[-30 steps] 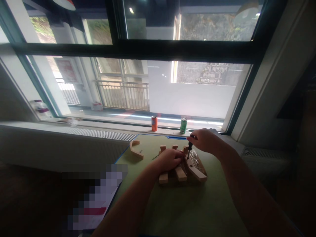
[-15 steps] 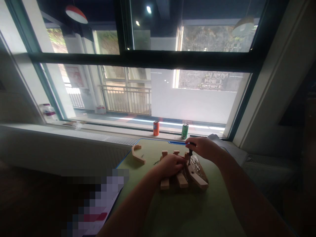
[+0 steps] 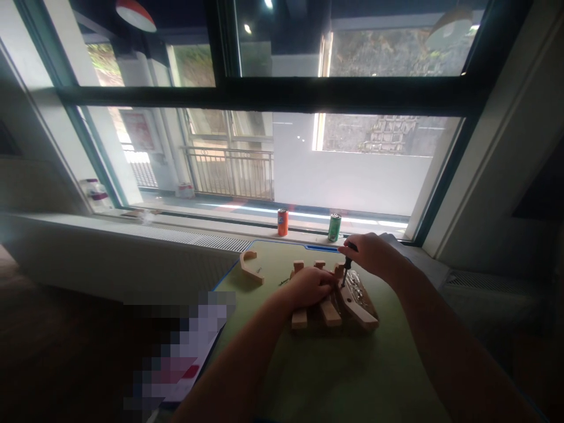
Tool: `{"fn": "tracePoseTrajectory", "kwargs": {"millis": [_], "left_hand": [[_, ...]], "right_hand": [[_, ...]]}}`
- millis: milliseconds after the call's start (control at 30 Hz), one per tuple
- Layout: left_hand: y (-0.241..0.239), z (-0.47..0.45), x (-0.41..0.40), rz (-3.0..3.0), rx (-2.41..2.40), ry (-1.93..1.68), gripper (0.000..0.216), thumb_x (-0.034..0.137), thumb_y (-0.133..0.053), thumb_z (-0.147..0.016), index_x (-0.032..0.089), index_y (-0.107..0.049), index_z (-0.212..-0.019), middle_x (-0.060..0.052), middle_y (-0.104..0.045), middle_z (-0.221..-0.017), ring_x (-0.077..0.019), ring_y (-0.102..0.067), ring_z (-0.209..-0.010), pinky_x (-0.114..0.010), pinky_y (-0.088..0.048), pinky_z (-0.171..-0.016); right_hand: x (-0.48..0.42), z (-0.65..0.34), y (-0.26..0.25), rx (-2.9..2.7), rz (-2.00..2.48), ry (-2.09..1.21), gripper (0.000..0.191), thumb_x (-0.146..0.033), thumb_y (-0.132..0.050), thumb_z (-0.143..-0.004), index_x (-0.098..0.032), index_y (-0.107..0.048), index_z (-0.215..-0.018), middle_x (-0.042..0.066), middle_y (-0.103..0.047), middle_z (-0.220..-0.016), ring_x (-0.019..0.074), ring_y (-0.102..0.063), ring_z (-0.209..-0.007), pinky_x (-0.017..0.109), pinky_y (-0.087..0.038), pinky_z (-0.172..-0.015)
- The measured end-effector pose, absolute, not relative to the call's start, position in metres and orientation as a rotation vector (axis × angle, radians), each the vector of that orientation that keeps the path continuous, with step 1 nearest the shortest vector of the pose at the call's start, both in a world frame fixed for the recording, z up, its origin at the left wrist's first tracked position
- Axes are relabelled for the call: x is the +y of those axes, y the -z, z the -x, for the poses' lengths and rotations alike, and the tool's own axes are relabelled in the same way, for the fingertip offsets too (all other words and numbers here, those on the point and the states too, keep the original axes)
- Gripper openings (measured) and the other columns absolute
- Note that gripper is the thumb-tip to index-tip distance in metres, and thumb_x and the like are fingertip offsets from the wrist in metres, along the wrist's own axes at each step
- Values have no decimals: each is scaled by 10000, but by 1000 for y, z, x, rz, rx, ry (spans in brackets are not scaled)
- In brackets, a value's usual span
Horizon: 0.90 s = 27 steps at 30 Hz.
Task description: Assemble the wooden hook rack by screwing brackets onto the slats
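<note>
Head view: right fingers [image 3: 353,254] around near-upright screwdriver [image 3: 348,264].

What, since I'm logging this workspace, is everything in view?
table: one, green, foreground
wooden parts: several, pale, mid-table
screwdriver: one, dark, tip at wooden parts
curved piece: one, pale wood, table's left
metal bits: count unclear, silvery, right of wooden parts
left can: one, orange, on windowsill
right can: one, green, on windowsill
bottle-like container: one, whitish and purple, far left
window frame: one, dark, behind table
railing: one, greyish, beyond glass
pixelated patch: one, whitish and red, left of table
left hand: one, bare, on wooden parts
right hand: one, bare, gripping screwdriver
</note>
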<state>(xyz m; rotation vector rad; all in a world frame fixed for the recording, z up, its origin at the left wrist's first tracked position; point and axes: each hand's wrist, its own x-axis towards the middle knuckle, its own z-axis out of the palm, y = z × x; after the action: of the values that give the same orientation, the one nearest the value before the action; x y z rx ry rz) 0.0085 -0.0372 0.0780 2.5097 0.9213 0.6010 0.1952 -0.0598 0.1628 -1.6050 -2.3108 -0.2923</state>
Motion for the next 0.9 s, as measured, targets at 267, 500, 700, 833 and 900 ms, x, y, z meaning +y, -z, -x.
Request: {"fn": "tracePoseTrajectory", "kwargs": {"millis": [267, 500, 700, 833, 900], "left_hand": [[-77, -11, -37, -2454, 899, -605, 308, 293, -440, -799, 254, -631, -1036, 10, -648, -1008, -161, -554, -933, -247, -388, -845], [-79, -10, -40, -2430, 922, -587, 301, 302, -445, -797, 264, -634, -1028, 12, -650, -998, -167, -557, -937, -264, -385, -864], [-76, -10, -38, -2410, 970, -634, 299, 281, -461, -777, 260, -645, -1011, 16, -632, -1056, -194, -475, -1103, -277, -365, -911], [-69, -9, -33, -2391, 934, -671, 313, 275, -441, -780, 268, -637, -1023, 34, -643, -1031, -152, -557, -971, -251, -399, -872], [-68, -8, -31, -2414, 900, -672, 315, 278, -438, -779, 277, -634, -1027, 40, -641, -1035, -140, -575, -922, -243, -409, -854]], "right_hand": [[-71, -200, -171, -2394, 1557, 210, 345, -335, -356, -870, -183, -579, -1084, 86, -662, -892, 160, -596, -693, 234, -378, -574], [-59, -201, -168, -2279, 1760, 436, 607, -641, -297, -782, -154, -604, -591, 72, -579, -547, 142, -477, -455, 257, -270, -442], [-66, -202, -176, -2180, 1608, 335, 482, -551, -361, -810, -166, -592, -632, 41, -578, -541, 124, -472, -444, 247, -287, -448], [-85, -211, -194, -1960, 1466, 285, 326, -429, -400, -837, -173, -600, -824, 47, -636, -676, 147, -562, -563, 241, -374, -508], [-94, -217, -201, -1882, 1401, 247, 275, -400, -439, -827, -179, -587, -899, 54, -650, -756, 158, -594, -615, 244, -414, -533]]}}
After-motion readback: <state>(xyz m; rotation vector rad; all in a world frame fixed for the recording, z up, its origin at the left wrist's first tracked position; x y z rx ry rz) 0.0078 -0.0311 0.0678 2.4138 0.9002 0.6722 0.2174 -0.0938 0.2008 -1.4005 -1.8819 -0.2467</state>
